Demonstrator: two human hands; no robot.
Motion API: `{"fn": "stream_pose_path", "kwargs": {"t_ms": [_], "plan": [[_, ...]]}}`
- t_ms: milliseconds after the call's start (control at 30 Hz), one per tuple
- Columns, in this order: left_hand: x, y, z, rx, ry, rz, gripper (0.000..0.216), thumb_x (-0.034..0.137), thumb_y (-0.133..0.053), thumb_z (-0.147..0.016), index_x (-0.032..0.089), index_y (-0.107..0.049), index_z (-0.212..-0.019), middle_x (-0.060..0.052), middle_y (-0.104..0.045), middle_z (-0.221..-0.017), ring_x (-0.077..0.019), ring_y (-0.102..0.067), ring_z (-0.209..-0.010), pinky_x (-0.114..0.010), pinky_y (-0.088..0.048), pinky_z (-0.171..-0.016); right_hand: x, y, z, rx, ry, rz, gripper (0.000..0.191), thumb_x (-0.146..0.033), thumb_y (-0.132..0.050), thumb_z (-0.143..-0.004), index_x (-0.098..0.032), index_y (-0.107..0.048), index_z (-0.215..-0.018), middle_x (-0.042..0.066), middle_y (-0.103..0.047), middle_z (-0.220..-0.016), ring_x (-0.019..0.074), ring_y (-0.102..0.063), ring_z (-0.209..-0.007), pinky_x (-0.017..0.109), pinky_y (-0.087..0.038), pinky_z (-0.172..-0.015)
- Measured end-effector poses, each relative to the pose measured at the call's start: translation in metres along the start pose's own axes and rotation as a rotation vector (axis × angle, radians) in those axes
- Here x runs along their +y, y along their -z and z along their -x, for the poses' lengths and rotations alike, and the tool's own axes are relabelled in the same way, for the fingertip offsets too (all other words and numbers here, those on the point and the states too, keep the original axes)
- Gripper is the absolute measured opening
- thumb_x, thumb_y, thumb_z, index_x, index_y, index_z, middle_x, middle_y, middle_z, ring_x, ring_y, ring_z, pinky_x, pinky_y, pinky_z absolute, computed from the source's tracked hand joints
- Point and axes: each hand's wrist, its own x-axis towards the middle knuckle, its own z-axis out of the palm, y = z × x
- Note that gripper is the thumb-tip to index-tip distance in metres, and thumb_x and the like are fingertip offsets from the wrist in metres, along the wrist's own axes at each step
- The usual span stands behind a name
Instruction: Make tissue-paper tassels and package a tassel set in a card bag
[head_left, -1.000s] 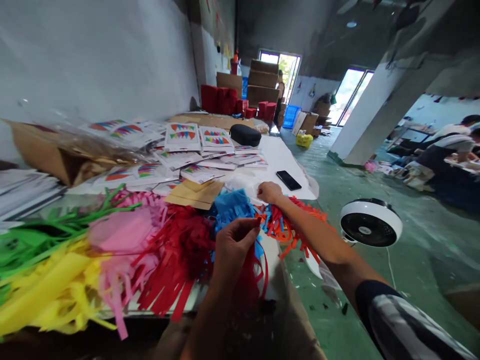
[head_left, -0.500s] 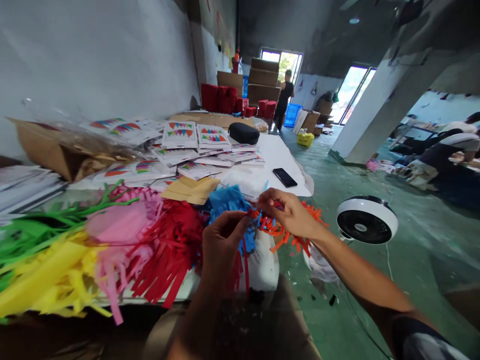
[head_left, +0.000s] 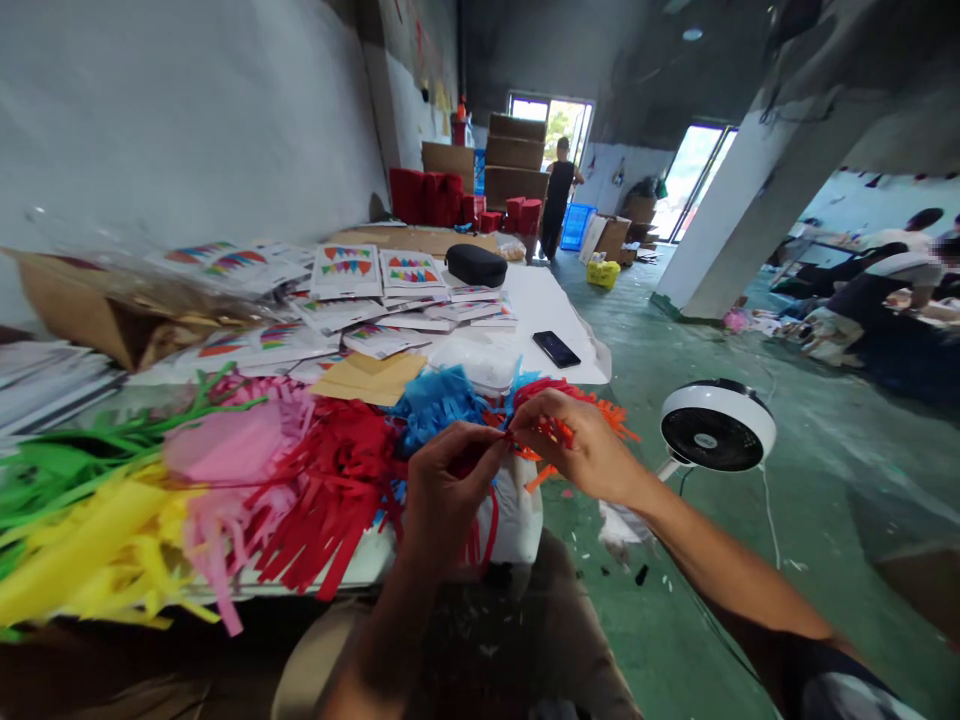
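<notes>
My left hand (head_left: 454,480) is closed in a pinch on a thin red fringe strip, and part of the red fringe (head_left: 491,525) hangs below it. Fingertip to fingertip with it, my right hand (head_left: 574,440) pinches the same red material; the exact spot is small and partly covered by the fingers. Behind the right hand lie orange fringe (head_left: 615,415) and more red strips. Blue fringe (head_left: 439,405) sits just beyond my left hand. To its left are bundles of red fringe (head_left: 337,480), pink fringe (head_left: 225,450), yellow fringe (head_left: 97,550) and green fringe (head_left: 97,450).
On the table (head_left: 555,300) lie printed packets (head_left: 346,272), a brown paper piece (head_left: 367,378), a black case (head_left: 476,265) and a phone (head_left: 556,349). An open carton (head_left: 82,310) stands left. A fan (head_left: 718,425) is at right. Other people are farther off.
The view has shifted slightly. My fingertips have come together, and red strips now show above my right hand, where mostly orange and blue ones showed before.
</notes>
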Motion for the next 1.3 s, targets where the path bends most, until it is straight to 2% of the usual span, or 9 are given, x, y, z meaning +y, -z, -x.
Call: {"fn": "stream_pose_path", "kwargs": {"t_ms": [167, 367, 500, 733, 900, 1033, 1133, 1300], "plan": [[0.012, -0.008, 0.009, -0.089, -0.063, -0.027, 0.007, 0.028, -0.076, -0.088, 0.022, -0.078, -0.086, -0.003, -0.074, -0.087, -0.0167, -0.067, -0.078, -0.025, -0.052, -0.071, -0.008, -0.002, 0.022, 0.066, 0.056, 0.122, 0.008, -0.022, -0.055, -0.103, -0.021, -0.061, -0.098, 0.005, -0.066, -0.094, 0.0188, -0.061, -0.089, 0.034, -0.05, -0.081], [0.035, -0.018, 0.023, -0.199, -0.123, -0.114, 0.004, 0.026, -0.076, -0.087, 0.022, -0.078, -0.086, -0.004, -0.073, -0.086, -0.0171, -0.066, -0.078, -0.025, -0.052, -0.072, -0.018, 0.014, 0.052, 0.049, 0.01, 0.013, 0.006, -0.026, -0.059, -0.103, -0.022, -0.063, -0.102, 0.003, -0.068, -0.098, 0.0167, -0.063, -0.089, 0.031, -0.05, -0.079], [0.041, -0.028, 0.037, -0.247, -0.125, -0.136, 0.008, 0.028, -0.073, -0.091, 0.021, -0.076, -0.088, -0.004, -0.072, -0.088, -0.0167, -0.066, -0.079, -0.025, -0.051, -0.071, -0.025, 0.019, 0.074, 0.053, 0.018, 0.0, 0.009, -0.026, -0.055, -0.105, -0.022, -0.06, -0.099, 0.003, -0.067, -0.095, 0.0157, -0.061, -0.086, 0.03, -0.049, -0.077], [0.05, -0.041, 0.067, -0.203, -0.067, -0.203, 0.011, 0.031, -0.075, -0.091, 0.021, -0.075, -0.089, -0.001, -0.073, -0.086, -0.0147, -0.066, -0.08, -0.024, -0.051, -0.074, -0.034, 0.01, 0.107, 0.186, 0.027, -0.036, 0.01, -0.026, -0.054, -0.105, -0.021, -0.059, -0.099, 0.003, -0.066, -0.094, 0.0164, -0.06, -0.088, 0.031, -0.047, -0.081], [0.066, -0.054, 0.082, -0.203, -0.133, -0.295, 0.007, 0.028, -0.075, -0.09, 0.021, -0.077, -0.09, -0.001, -0.074, -0.088, -0.0133, -0.068, -0.08, -0.022, -0.052, -0.074, -0.043, 0.019, 0.127, 0.229, 0.027, -0.089, 0.008, -0.025, -0.06, -0.103, -0.02, -0.063, -0.099, 0.003, -0.069, -0.096, 0.016, -0.063, -0.09, 0.031, -0.047, -0.083], [0.072, -0.069, 0.092, -0.167, -0.02, -0.216, 0.011, 0.031, -0.079, -0.085, 0.021, -0.077, -0.086, 0.001, -0.076, -0.081, -0.0132, -0.069, -0.074, -0.022, -0.053, -0.07, -0.051, 0.029, 0.145, 0.27, 0.055, -0.021, 0.01, -0.023, -0.054, -0.104, -0.02, -0.058, -0.095, 0.003, -0.064, -0.09, 0.016, -0.059, -0.085, 0.03, -0.046, -0.079], [0.075, -0.075, 0.099, -0.194, 0.062, -0.173, 0.016, 0.035, -0.08, -0.084, 0.02, -0.078, -0.088, 0.0, -0.077, -0.08, -0.0141, -0.069, -0.072, -0.022, -0.053, -0.067, -0.054, 0.034, 0.158, 0.295, 0.035, 0.001, 0.011, -0.023, -0.052, -0.105, -0.02, -0.057, -0.096, 0.003, -0.064, -0.091, 0.0156, -0.059, -0.085, 0.031, -0.046, -0.08], [0.08, -0.075, 0.11, -0.204, 0.023, -0.219, 0.014, 0.034, -0.079, -0.085, 0.02, -0.079, -0.086, 0.0, -0.076, -0.078, -0.0141, -0.068, -0.073, -0.022, -0.052, -0.068, -0.059, 0.034, 0.171, 0.309, -0.038, -0.082, 0.01, -0.028, -0.059, -0.103, -0.02, -0.065, -0.1, 0.002, -0.069, -0.093, 0.0143, -0.062, -0.085, 0.03, -0.049, -0.08]]}}
